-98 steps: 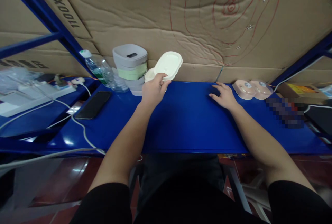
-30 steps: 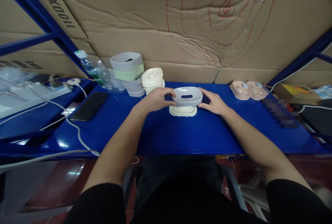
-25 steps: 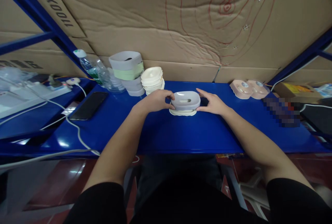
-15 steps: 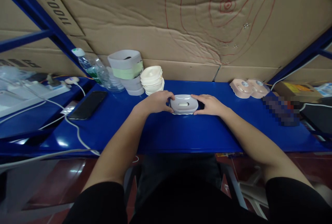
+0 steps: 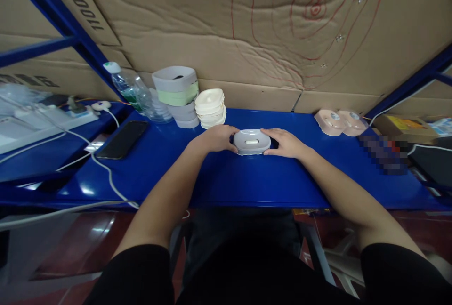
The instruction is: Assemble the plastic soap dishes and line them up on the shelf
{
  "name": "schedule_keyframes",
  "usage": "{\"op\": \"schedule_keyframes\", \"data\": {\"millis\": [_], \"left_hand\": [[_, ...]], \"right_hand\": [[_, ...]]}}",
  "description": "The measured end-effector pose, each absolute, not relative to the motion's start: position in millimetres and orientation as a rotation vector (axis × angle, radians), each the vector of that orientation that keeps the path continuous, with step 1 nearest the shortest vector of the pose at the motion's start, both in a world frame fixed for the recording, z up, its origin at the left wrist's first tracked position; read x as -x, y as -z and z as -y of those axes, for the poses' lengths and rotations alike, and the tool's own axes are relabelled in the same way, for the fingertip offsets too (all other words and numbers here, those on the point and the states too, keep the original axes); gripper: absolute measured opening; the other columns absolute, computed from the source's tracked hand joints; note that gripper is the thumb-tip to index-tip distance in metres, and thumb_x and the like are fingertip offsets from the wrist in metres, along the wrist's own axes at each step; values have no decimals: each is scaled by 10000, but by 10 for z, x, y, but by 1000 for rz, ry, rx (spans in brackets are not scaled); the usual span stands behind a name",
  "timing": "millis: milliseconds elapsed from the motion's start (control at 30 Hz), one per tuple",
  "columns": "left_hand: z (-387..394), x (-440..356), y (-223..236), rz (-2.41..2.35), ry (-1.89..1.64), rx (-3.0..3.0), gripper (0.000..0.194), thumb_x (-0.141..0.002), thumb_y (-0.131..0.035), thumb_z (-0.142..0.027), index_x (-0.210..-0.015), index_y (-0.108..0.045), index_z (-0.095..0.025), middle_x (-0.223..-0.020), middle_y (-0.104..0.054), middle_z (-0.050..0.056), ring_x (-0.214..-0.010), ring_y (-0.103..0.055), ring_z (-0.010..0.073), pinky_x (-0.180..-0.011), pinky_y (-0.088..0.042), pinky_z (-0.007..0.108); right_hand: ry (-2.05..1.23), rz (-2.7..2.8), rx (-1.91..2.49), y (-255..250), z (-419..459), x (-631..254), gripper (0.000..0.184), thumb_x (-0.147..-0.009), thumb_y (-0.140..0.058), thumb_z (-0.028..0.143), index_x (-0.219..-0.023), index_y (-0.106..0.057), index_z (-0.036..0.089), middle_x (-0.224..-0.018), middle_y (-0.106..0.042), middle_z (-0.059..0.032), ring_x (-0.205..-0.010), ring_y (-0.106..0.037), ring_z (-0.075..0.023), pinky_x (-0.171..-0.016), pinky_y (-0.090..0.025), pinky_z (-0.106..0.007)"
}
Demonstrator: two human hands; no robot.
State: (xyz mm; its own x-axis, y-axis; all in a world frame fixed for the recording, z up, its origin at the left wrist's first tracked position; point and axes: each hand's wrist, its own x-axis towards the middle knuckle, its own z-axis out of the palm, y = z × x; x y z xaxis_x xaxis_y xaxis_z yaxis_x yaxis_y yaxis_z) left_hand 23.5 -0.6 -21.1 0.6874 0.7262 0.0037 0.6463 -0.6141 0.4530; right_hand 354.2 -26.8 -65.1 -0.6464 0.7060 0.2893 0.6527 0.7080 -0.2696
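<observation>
Two-sided pinch at frame centre: grey dish (image 5: pixel 252 148) between left hand (image 5: pixel 219 139) and right hand (image 5: pixel 286 144), probably for steadiness.

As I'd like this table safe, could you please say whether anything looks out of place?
A white cable trails across the left of the table to its front edge, where it might snag. The cardboard behind is creased. The gray dish looks level; no spill shows.
</observation>
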Motion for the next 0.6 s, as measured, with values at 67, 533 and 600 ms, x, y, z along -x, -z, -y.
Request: {"op": "schedule_keyframes", "data": {"millis": [67,533,600], "left_hand": [[3,-235,240,-1099,-270,-2458,678,-707,-906,-421,-1344,-739,-260,-1169,-814,80,-1041,-759,312,-894,-574,415],[-156,648,-215,-1995,-1912,-2018,452,-1008,-555,-452,-1295,-656,-118,-1337,-683,153,-1317,-585,312,-1128,-378,566],[-207,901,-175,-2141,-2114,-1877,618,-956,-601,-410,-1470,-546,-71,-1499,-572,198,-1449,-473,351,-1218,-326,570]], "right_hand": [[-205,2531,1064,671,261,-3546,991,-878,-724,801,-1663,-479,248,-1583,-631,-179,-1404,-646,-430,-1160,-521,-654],[-276,2535,1092,663,238,-3573,1000,-891,-744,758,-1700,-412,272,-1648,-565,-167,-1456,-604,-434,-1192,-502,-664],[-277,2532,1096,658,244,-3567,1004,-892,-737,764,-1698,-416,260,-1643,-568,-173,-1456,-604,-433,-1196,-501,-659]]}}
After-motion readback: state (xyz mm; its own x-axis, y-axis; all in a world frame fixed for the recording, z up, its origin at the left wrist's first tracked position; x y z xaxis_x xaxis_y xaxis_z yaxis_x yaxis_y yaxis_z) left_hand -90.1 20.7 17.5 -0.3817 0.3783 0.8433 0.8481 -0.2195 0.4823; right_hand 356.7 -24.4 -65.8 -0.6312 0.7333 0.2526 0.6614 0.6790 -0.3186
